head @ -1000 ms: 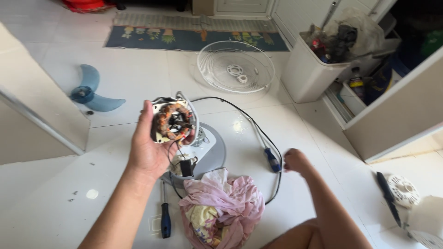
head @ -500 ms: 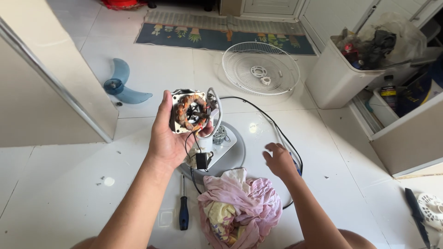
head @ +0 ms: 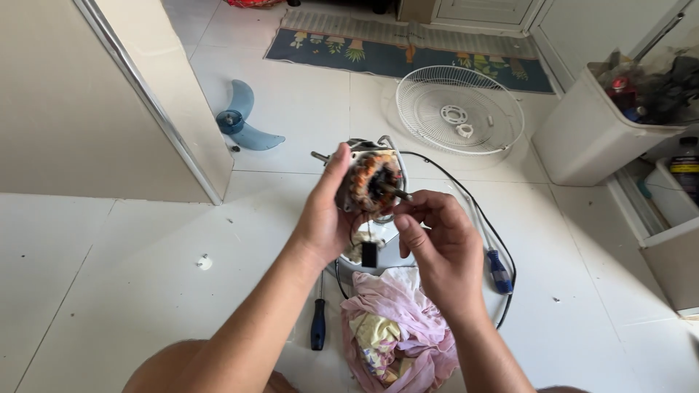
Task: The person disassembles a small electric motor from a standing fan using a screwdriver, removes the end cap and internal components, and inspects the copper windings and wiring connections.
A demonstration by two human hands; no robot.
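Note:
My left hand [head: 326, 215] grips a fan motor [head: 370, 182] with copper windings, held up over the floor. My right hand [head: 437, 244] has come up beside it, with thumb and fingers pinching the motor's metal shaft [head: 399, 193]. A small black capacitor [head: 369, 254] hangs from the motor on wires. Below the hands lies a crumpled pink cloth [head: 397, 327] on the round fan base [head: 378, 251].
A blue-handled screwdriver [head: 499, 271] lies at the right by the black power cord [head: 486, 218], a dark-handled screwdriver [head: 318, 324] at the left. A white fan grille [head: 495, 109], blue fan blade [head: 244, 124], white bin [head: 590, 135] and door frame [head: 156, 109] surround the white tiled floor.
My right hand left the floor by the blue screwdriver and rose to the motor, taking hold of its shaft. The view shifted closer to the motor.

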